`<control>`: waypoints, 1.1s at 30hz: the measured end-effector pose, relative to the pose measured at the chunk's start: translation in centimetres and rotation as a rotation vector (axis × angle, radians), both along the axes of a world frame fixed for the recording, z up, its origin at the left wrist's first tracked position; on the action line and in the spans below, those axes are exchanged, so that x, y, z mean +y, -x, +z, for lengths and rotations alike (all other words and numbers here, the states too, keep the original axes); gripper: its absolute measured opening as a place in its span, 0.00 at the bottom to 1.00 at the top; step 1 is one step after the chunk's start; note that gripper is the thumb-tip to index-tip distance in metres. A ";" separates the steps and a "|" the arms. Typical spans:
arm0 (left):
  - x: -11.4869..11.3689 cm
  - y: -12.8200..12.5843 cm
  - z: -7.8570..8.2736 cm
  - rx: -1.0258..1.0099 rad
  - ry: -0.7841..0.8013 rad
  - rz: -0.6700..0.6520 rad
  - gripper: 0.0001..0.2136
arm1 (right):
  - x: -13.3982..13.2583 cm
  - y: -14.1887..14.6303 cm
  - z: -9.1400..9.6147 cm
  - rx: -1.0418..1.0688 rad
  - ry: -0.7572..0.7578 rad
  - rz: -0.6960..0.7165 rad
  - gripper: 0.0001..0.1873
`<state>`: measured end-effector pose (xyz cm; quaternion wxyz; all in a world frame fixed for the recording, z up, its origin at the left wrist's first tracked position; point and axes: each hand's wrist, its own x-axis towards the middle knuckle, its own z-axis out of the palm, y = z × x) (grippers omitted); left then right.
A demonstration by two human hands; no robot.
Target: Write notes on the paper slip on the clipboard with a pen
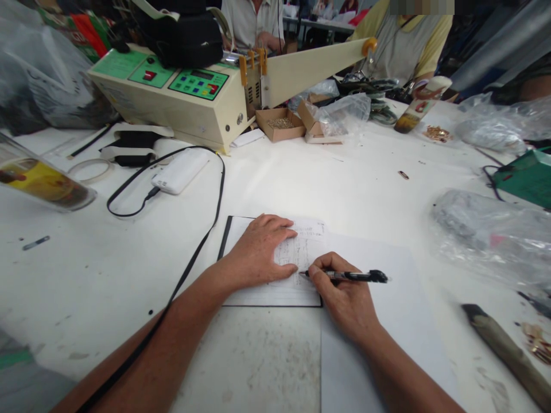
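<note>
A notebook with a dark cover edge lies open on the white table, its page partly filled with handwriting. Across the upper left of the page my left hand rests flat, fingers stretched out and thumb apart. My right hand pinches a black pen, whose tip meets the page just right of my left thumb. Under my right forearm lies a large white sheet of paper, beside the notebook. What is written is too small to read.
A cream machine with green panels stands at the back left. Nearer are a white power bank with a black cable and a tilted clear cup. Small cardboard boxes and plastic bags lie around. Two people sit across the table.
</note>
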<state>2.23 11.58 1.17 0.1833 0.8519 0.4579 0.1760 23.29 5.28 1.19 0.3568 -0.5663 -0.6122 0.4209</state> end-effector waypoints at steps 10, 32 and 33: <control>0.0 0.0 -0.1 -0.009 -0.008 -0.003 0.28 | 0.0 0.1 -0.1 0.011 0.004 -0.001 0.13; 0.0 0.0 -0.1 0.010 -0.010 -0.005 0.29 | 0.0 0.0 0.0 0.010 0.013 -0.003 0.12; 0.0 -0.1 -0.1 0.010 -0.010 -0.005 0.29 | 0.0 0.0 0.0 0.012 0.016 -0.003 0.12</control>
